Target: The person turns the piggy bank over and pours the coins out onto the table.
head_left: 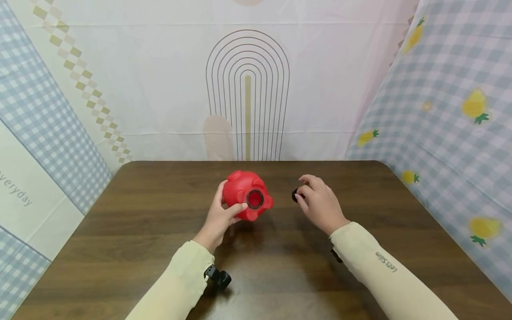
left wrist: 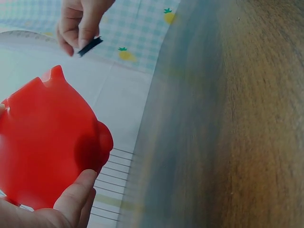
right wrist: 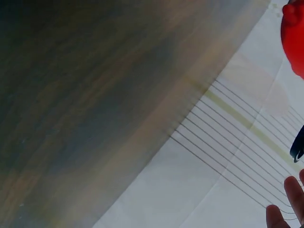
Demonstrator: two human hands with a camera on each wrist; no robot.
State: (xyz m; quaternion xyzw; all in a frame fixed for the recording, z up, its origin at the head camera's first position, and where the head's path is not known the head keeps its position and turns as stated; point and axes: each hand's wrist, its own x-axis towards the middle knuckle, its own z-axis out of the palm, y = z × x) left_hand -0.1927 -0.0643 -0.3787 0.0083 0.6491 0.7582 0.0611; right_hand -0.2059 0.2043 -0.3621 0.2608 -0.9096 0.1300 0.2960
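My left hand (head_left: 219, 218) grips a red piggy bank (head_left: 239, 183) above the table, its thumb beside a round black-rimmed opening (head_left: 261, 192) that faces me. The rounded red body (left wrist: 47, 137) fills the lower left of the left wrist view, with a pointed bump on top. To the right, apart from the bank, my right hand (head_left: 323, 205) pinches a small black round cap (head_left: 294, 195) between thumb and fingers. Seen edge-on, the cap (left wrist: 90, 46) looks thin in the left wrist view. At the right wrist view's right edge, the cap (right wrist: 297, 148) and bank (right wrist: 294, 40) show only partly.
Beneath both hands lies a dark brown wooden table (head_left: 132, 213) with rounded far corners. A white printed cloth (head_left: 160, 89) hangs behind it, and checked cloth with a pineapple print (head_left: 448, 111) hangs on the right. Each wrist wears a black camera mount (head_left: 218, 278).
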